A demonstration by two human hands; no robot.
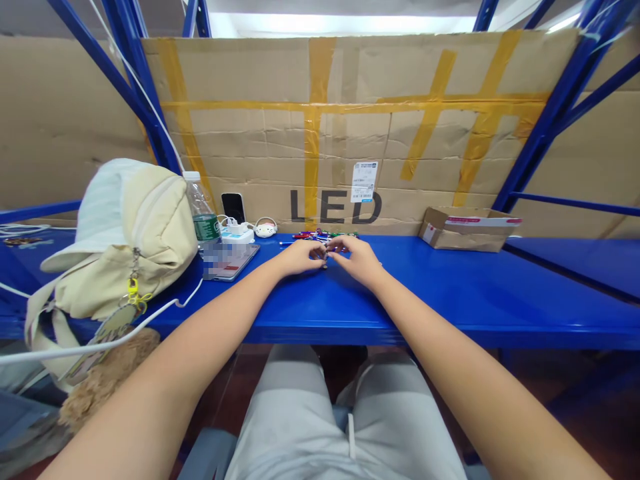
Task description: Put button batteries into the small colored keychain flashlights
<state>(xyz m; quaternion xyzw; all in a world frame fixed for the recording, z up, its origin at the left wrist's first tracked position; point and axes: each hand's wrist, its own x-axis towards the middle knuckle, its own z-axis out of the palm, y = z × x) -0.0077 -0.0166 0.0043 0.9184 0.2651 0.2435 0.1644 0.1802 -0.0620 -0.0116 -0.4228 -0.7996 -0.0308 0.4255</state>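
My left hand [303, 259] and my right hand [356, 260] meet just above the blue tabletop [430, 293]. The fingers of both are curled, and the fingertips come together around something small that I cannot make out. Right behind them lies a pile of pens [315, 235] in several colours, red, green and blue among them. My hands partly cover the pile.
To the left are a cream backpack [163, 220] with a pale cap [103, 200], a water bottle [203, 213], a tablet [240, 261], a phone [233, 207] and a power strip [237, 233]. An open cardboard box [465, 233] stands at right. Cardboard [250, 153] walls the back.
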